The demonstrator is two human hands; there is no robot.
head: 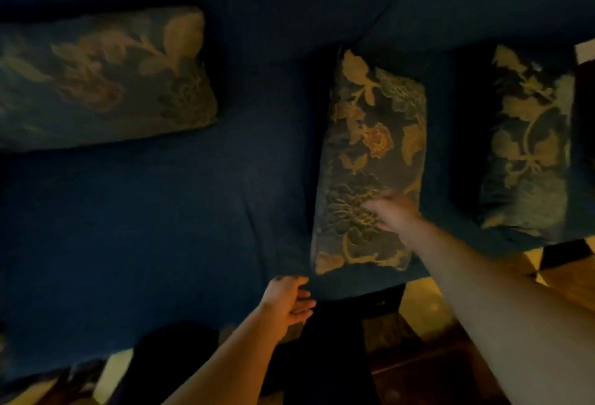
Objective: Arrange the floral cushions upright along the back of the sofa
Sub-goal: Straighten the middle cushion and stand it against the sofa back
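You are looking down at a dark blue sofa (161, 227) with a fine woven cover, in dim light. Three floral cushions lie on it, each rectangular, in a raised brocade-like fabric with tan leaves and blossoms on a dark ground. The left cushion (99, 79) lies lengthwise toward the back and looks blurred. The middle cushion (370, 160) lies flat on the seat, its long side running from the front edge toward the backrest. The right cushion (528, 140) lies the same way, well apart from it. Your right hand (394, 211) rests on the middle cushion's near half, fingers spread, not clamped. Your left hand (288, 300) hangs loosely open just off that cushion's near corner, touching nothing clearly.
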